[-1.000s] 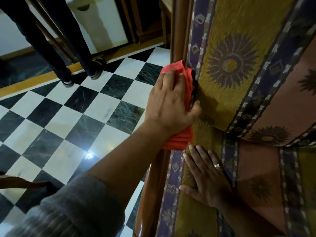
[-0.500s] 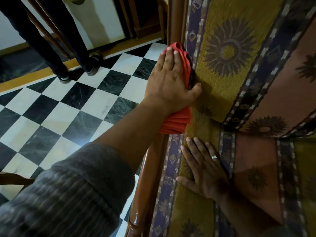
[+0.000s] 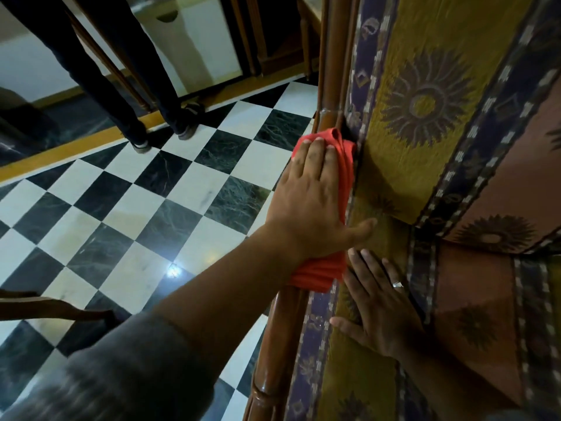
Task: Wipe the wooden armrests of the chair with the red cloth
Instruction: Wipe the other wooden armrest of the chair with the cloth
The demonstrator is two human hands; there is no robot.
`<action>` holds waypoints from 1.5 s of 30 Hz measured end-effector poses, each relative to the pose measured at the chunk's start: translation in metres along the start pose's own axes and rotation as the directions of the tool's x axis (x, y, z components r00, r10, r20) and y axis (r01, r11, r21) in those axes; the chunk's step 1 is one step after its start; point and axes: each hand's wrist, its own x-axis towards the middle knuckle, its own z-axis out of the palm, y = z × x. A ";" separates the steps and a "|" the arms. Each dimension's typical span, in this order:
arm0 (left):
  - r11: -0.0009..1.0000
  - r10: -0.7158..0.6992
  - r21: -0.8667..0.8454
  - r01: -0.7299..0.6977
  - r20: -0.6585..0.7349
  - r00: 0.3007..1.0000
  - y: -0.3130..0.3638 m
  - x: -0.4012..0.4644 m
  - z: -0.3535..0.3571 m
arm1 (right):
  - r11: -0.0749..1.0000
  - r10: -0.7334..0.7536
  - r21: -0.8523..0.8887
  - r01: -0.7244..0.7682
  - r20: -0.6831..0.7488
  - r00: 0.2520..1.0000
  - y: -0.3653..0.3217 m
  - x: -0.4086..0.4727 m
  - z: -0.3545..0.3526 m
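Observation:
The red cloth [image 3: 319, 274] is wrapped over the chair's rounded wooden armrest [image 3: 280, 344], which runs from the bottom of the view up to the top. My left hand [image 3: 306, 205] presses flat on the cloth and grips it, fingers pointing away from me and thumb reaching onto the upholstery. My right hand [image 3: 383, 311], wearing a ring, lies flat with spread fingers on the patterned seat cushion [image 3: 373, 375] just beside the armrest, holding nothing. The armrest under the cloth is hidden.
The yellow, blue and brown patterned backrest [image 3: 425, 101] fills the right. A black-and-white checkered floor [image 3: 121, 208] lies left of the armrest. A person's dark-trousered legs [image 3: 158, 86] stand at the upper left. A dark wooden furniture part [image 3: 54, 308] juts in at the lower left.
My left hand slid the cloth away along the armrest, then back toward me; its lower end now sits beside my right fingertips. The right hand stays flat on the cushion.

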 end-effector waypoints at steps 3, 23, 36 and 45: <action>0.999 -0.035 0.016 0.035 0.017 0.999 -0.001 0.033 -0.006 | 1.000 0.009 0.016 -0.009 -0.037 0.999 -0.001 -0.001 -0.001; 0.989 0.048 0.134 -0.057 0.067 0.997 -0.007 0.054 -0.012 | 1.000 0.015 0.011 -0.014 -0.026 1.000 0.001 0.001 0.002; 0.989 0.139 0.056 -0.140 0.026 0.990 -0.008 0.015 0.001 | 0.999 0.015 -0.051 -0.016 -0.020 1.000 -0.001 0.000 0.001; 0.991 0.118 0.053 -0.121 0.048 0.992 -0.016 0.058 -0.004 | 0.999 0.006 -0.036 -0.008 -0.061 0.998 0.001 -0.003 0.004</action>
